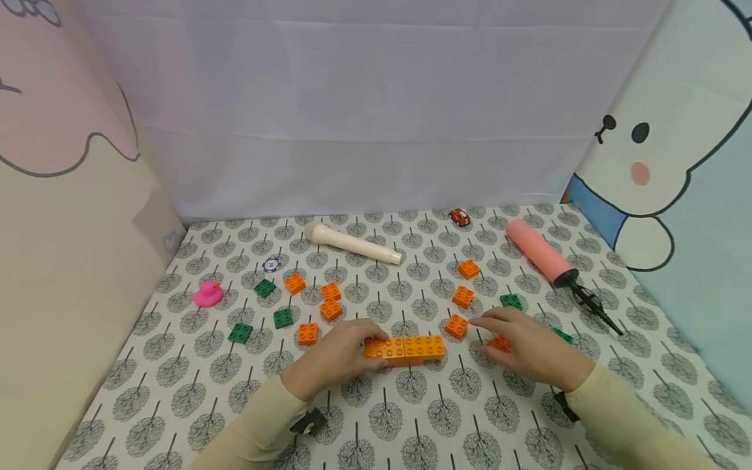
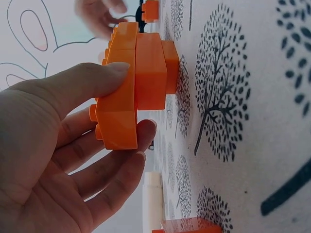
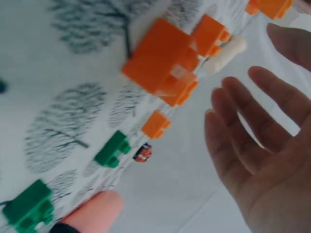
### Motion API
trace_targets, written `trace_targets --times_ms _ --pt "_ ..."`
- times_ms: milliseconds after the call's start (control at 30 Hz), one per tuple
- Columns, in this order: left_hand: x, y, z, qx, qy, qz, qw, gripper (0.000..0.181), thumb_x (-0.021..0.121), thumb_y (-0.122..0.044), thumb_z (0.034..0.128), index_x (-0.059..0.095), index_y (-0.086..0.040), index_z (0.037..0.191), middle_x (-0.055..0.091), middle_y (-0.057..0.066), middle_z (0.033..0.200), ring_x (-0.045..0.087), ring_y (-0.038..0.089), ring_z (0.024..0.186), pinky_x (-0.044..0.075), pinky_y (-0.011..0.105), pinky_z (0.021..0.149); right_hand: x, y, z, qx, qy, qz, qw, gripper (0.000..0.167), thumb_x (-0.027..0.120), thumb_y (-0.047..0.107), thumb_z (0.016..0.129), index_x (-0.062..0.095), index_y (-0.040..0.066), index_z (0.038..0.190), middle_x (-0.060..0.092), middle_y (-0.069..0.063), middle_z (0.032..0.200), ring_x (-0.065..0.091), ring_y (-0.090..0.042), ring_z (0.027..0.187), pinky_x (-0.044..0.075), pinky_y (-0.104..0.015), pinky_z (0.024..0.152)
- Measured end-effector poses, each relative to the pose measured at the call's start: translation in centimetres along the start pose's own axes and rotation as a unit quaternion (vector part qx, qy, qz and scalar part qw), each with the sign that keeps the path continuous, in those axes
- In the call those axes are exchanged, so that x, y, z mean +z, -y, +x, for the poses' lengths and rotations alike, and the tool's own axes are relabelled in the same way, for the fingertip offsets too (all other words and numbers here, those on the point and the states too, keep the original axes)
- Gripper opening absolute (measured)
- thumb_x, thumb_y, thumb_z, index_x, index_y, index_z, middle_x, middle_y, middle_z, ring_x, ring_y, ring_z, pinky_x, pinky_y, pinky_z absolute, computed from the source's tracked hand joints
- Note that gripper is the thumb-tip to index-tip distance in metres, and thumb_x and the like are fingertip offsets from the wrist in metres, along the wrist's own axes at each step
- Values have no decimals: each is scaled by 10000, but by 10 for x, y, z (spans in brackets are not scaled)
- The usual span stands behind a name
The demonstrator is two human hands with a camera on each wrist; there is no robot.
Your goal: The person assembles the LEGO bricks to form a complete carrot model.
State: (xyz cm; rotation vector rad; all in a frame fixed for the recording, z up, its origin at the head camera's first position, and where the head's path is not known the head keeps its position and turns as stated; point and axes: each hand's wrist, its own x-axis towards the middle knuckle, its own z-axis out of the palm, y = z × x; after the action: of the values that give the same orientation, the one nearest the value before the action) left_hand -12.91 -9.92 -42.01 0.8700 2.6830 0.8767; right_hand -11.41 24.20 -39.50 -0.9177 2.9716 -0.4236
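My left hand (image 1: 337,356) grips the left end of a stack of orange toy building bricks (image 1: 414,347). In the left wrist view the thumb presses one side of the top layer and the fingers lie around the other. Two long bricks form that top layer, with a middle brick (image 2: 150,70) and a lower brick (image 2: 171,68) beneath. To the right, my right hand (image 1: 531,346) hovers with loosely extended fingers over a loose orange brick (image 1: 500,343), holding nothing. Just left of its fingertips sits another orange brick (image 1: 456,326).
Several orange bricks (image 1: 307,333) and green bricks (image 1: 240,333) lie scattered on the tree-patterned cloth (image 1: 405,424). A pink duck (image 1: 208,294) is at left, with a poker chip (image 1: 271,264) nearby. Further back are a white microphone-like stick (image 1: 355,244), a red toy car (image 1: 459,217) and a pink pump (image 1: 540,251).
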Motion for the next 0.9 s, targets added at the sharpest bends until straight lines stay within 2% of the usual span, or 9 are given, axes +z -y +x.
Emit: trace_targets --times_ms 267,400,500,733,833,900 --pt "0 1 0 54 6 -6 10000 388 810 -283 825 713 -133 1169 700 -21 1142 627 103 1001 536 336 927 4 -9 -22 418 -22 -194 9989 482 797 232 845 662 88 1284 639 -109 1191 626 -286 1054 562 -478 844" --pt "0 2 0 42 9 18 10000 390 805 -290 830 711 -135 1175 698 -19 1157 631 121 1036 525 354 963 7 -10 -26 853 135 13 9963 489 767 252 874 640 69 1309 649 -133 1177 646 -289 1011 571 -481 817" --pt "0 2 0 26 37 -17 10000 390 801 -294 835 709 -131 1177 697 -17 1157 629 121 1035 524 356 963 9 -10 -25 1017 199 195 9944 465 754 246 884 645 49 1292 659 -142 1152 653 -290 980 571 -486 807" --pt "-1 1 0 10 53 -52 10000 386 802 -290 835 710 -132 1175 696 -27 1138 617 90 987 534 331 922 15 -12 -25 895 -39 265 9956 399 765 192 871 679 45 1232 667 -127 1131 653 -294 983 569 -482 819" --pt "-2 1 0 23 48 -75 10000 384 805 -281 831 711 -129 1171 697 -27 1127 616 86 974 537 324 908 15 -10 -24 738 -349 245 9964 391 770 149 859 688 56 1230 663 -115 1146 653 -293 1002 573 -477 822" --pt "-1 1 0 32 49 -85 9999 384 808 -276 829 712 -126 1169 698 -26 1118 615 83 962 540 317 896 14 -7 -23 485 -639 211 9966 410 781 120 840 691 64 1236 661 -108 1159 651 -293 1020 576 -474 825"
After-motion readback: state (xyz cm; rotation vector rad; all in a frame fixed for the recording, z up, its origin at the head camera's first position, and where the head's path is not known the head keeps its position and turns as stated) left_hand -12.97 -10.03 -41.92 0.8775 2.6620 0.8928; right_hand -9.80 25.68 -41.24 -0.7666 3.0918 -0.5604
